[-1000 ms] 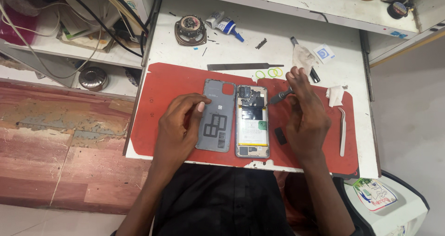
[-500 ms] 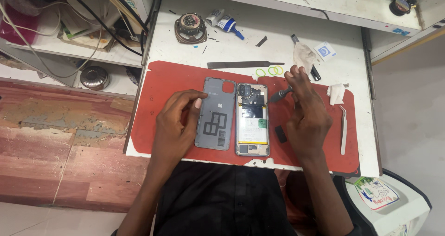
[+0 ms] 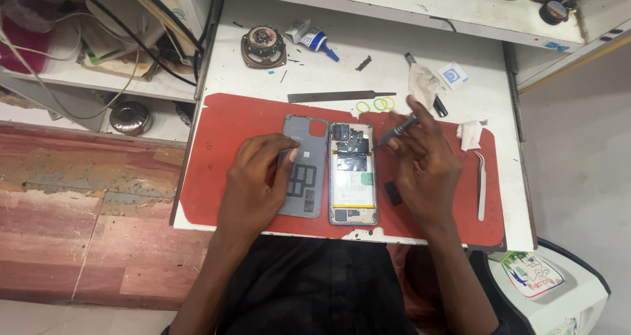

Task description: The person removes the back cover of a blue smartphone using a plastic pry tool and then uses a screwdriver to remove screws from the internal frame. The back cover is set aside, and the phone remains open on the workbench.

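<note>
An opened phone (image 3: 353,174) lies face down on the red mat (image 3: 217,157), its battery and circuit board exposed. Its grey back cover (image 3: 309,177) lies just left of it. My left hand (image 3: 256,177) rests on the cover's left edge, fingers curled onto it. My right hand (image 3: 427,161) is to the right of the phone and pinches a thin dark tool (image 3: 397,130) whose tip points toward the phone's upper right corner.
White tweezers (image 3: 482,184) and a small black part (image 3: 393,193) lie on the mat's right side. Behind the mat are a metal file (image 3: 342,96), yellow rings (image 3: 374,104), a glue tube (image 3: 315,39), a round speaker (image 3: 263,46) and crumpled tissues (image 3: 424,82).
My left hand has slid slightly left and down along the back cover, fingers curling in. My right hand has lifted the tool a little toward the phone's top right.
</note>
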